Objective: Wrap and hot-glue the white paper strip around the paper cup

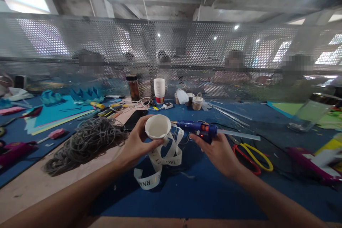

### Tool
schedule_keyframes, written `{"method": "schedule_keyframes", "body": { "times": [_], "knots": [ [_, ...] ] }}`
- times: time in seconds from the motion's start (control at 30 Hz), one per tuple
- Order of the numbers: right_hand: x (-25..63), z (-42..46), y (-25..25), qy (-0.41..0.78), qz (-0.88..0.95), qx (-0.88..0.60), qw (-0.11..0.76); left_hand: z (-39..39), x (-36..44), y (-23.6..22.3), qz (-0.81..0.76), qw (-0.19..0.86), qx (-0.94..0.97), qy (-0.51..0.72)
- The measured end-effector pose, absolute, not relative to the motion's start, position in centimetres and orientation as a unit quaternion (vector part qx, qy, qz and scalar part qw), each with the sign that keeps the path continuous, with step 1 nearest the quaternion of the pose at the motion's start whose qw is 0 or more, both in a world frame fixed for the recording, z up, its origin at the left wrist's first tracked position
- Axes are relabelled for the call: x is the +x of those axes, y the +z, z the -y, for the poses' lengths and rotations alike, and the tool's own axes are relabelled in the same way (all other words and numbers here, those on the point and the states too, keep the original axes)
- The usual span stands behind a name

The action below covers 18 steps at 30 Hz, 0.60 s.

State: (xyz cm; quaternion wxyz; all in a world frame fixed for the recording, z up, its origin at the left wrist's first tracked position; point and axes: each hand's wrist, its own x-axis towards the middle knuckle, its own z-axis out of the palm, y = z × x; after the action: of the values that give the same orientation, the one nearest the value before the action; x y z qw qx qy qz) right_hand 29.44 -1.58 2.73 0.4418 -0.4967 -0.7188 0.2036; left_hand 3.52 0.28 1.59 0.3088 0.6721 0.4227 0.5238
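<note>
My left hand (pixel 140 142) grips a white paper cup (pixel 158 127), tilted so that its open mouth faces me. From the cup a white printed ribbon (pixel 173 159) hangs in loose curls down to the blue mat. In my right hand (pixel 217 151) is a blue hot glue gun (pixel 197 127), with a red light on its body and a clear glue stick (pixel 240 134) sticking out at the back. Its nozzle points left, close to the cup's right side; whether it touches I cannot tell. Red and yellow scissors (pixel 251 156) lie just right of my right hand.
A tangle of grey cord (pixel 85 144) lies at the left beside coloured paper sheets (pixel 62 112). Behind stand a stack of paper cups (pixel 159 91), a dark jar (pixel 133 88) and small cord-handled cups (pixel 197 102). Right are a glass jar (pixel 307 114) and a magenta glue gun (pixel 311 165).
</note>
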Motion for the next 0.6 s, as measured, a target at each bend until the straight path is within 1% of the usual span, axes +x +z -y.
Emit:
{"method": "schedule_keyframes", "body": {
  "times": [0.4, 0.6],
  "knots": [
    [29.44, 1.54, 2.46, 0.216, 0.712, -0.497, 0.447, -0.27, 3.47, 1.45, -0.407, 0.325, 0.677, 0.52],
    [29.53, 1.62, 2.85, 0.204, 0.722, -0.496, 0.437, -0.19, 3.58, 1.46, -0.416, 0.31, 0.68, 0.518]
  ]
}}
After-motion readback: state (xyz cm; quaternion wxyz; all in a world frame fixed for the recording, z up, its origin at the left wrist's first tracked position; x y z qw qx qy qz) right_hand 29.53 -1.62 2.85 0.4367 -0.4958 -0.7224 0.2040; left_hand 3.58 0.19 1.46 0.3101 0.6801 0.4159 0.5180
